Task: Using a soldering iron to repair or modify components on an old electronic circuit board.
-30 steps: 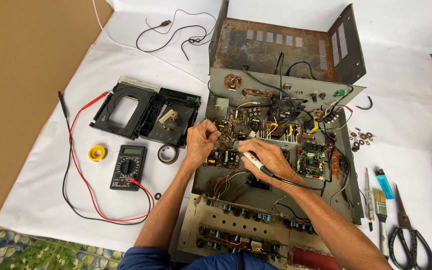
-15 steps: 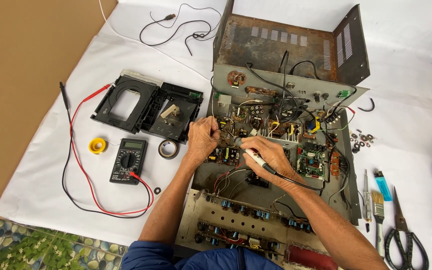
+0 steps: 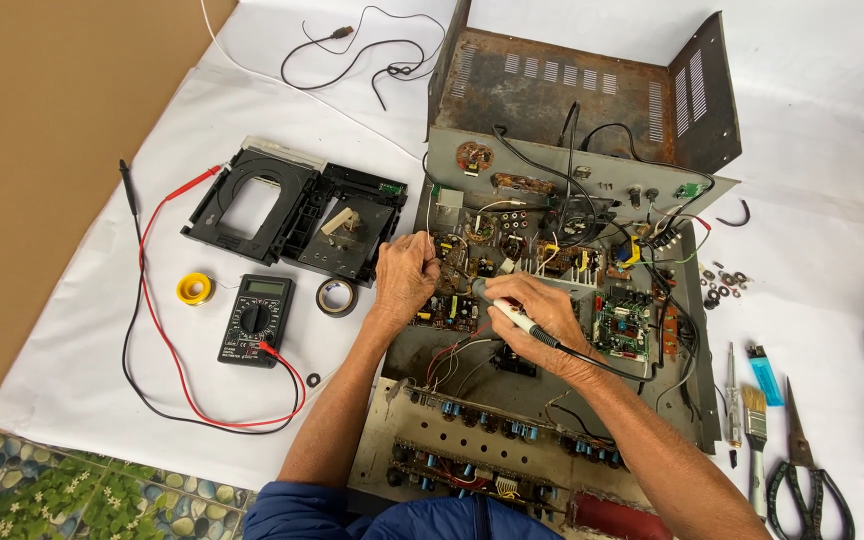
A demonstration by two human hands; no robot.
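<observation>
Your right hand (image 3: 542, 312) has its grip closed on a soldering iron (image 3: 512, 318), tip at the circuit boards (image 3: 492, 255) mid-frame inside the open chassis (image 3: 552, 170). Your left hand (image 3: 404, 275) is clenched, pinching a component there. Multimeter (image 3: 256, 320) sits left.

**Makeshift electronics repair spot on the floor**

This looks like an improvised repair workplace rather than a fitted workshop. A white sheet (image 3: 102, 370) is spread over brown cardboard (image 3: 42, 150) and a patterned tile floor (image 3: 42, 490). On it lie an opened metal chassis (image 3: 572, 250) full of circuit boards, a digital multimeter (image 3: 255, 320) with red and black leads, a solder spool (image 3: 193, 289), tape roll (image 3: 335, 296), brush (image 3: 755, 430), scissors (image 3: 807, 470) and loose washers (image 3: 722, 283).
</observation>
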